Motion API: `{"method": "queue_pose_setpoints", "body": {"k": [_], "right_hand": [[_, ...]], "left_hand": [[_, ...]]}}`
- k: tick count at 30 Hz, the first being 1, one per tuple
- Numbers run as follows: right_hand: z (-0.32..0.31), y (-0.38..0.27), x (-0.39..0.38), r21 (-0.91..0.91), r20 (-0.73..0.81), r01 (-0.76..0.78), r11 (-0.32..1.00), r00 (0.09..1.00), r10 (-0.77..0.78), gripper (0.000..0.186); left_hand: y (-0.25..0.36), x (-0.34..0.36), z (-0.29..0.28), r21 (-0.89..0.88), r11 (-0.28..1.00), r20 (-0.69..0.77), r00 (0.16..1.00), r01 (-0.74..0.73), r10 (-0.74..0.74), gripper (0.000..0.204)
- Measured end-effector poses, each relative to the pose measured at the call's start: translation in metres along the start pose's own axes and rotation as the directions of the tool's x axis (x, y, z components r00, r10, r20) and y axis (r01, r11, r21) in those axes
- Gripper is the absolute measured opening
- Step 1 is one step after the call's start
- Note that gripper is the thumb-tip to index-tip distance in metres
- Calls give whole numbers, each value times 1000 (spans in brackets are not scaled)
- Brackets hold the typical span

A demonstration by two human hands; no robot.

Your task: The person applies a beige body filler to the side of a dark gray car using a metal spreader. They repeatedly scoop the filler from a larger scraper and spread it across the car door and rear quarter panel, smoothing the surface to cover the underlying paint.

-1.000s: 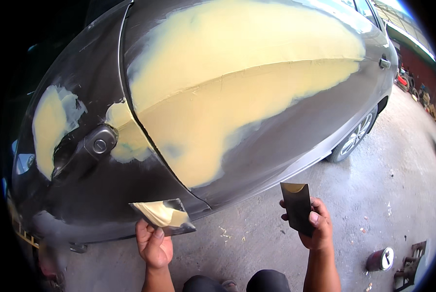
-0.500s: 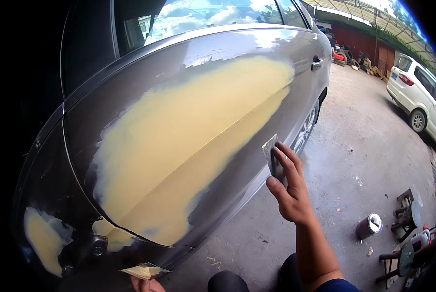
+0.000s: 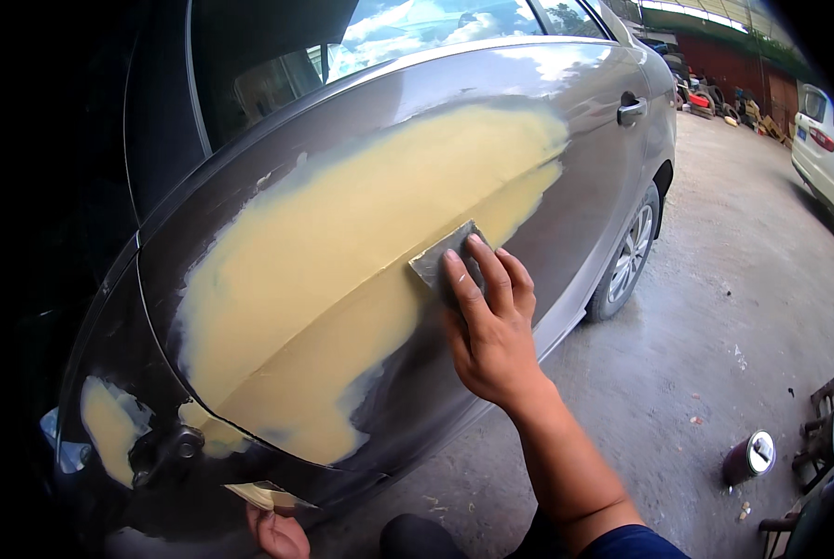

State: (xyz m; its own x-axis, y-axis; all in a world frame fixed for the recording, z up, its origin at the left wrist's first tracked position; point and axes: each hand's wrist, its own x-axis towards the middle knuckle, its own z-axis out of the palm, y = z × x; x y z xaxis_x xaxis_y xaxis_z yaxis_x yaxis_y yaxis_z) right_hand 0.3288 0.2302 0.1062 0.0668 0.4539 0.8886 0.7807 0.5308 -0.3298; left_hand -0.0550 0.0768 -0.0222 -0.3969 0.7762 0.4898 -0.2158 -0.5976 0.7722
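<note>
A wide patch of yellowish body filler (image 3: 333,242) covers much of the dark grey car door (image 3: 584,177). A ridge line runs slantwise through it. My right hand (image 3: 493,312) grips a flat, dark putty spreader (image 3: 443,263), fingers pressed on its face. Its far edge lies at the ridge, near the filler's lower right border. Low at the left, my left hand (image 3: 277,533) holds a thin plate (image 3: 266,496) smeared with the same yellow filler. A smaller filler patch (image 3: 114,430) is on the neighbouring panel, beside a dark fitting (image 3: 186,444).
The car's rear wheel (image 3: 629,256) and door handle (image 3: 632,110) are to the right. On the concrete floor (image 3: 659,373) stands a paint tin (image 3: 750,458), with dark stools (image 3: 815,433) near it. A white van (image 3: 827,154) is parked farther back, near piled tyres (image 3: 710,98).
My right hand has moved left from off the door's lower side, bringing the spreader onto the filler. The view has shifted somewhat; my left hand still holds the plate low down.
</note>
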Motion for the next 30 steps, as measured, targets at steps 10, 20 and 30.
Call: {"method": "queue_pose_setpoints", "body": {"k": [10,20,30], "right_hand": [[5,1,5,29,-40,34,999,999,-33,57],[11,-6,3,27,-63,37,999,997,-35,54],[24,1,-33,16,-39,57,998,998,-56,54]], "left_hand": [[8,-6,10,25,1000,-13,1000,1,-1,47],[6,-11,3,81,997,-53,999,-4,8,52],[1,-11,13,52,998,-87,996,-20,24,51]]}}
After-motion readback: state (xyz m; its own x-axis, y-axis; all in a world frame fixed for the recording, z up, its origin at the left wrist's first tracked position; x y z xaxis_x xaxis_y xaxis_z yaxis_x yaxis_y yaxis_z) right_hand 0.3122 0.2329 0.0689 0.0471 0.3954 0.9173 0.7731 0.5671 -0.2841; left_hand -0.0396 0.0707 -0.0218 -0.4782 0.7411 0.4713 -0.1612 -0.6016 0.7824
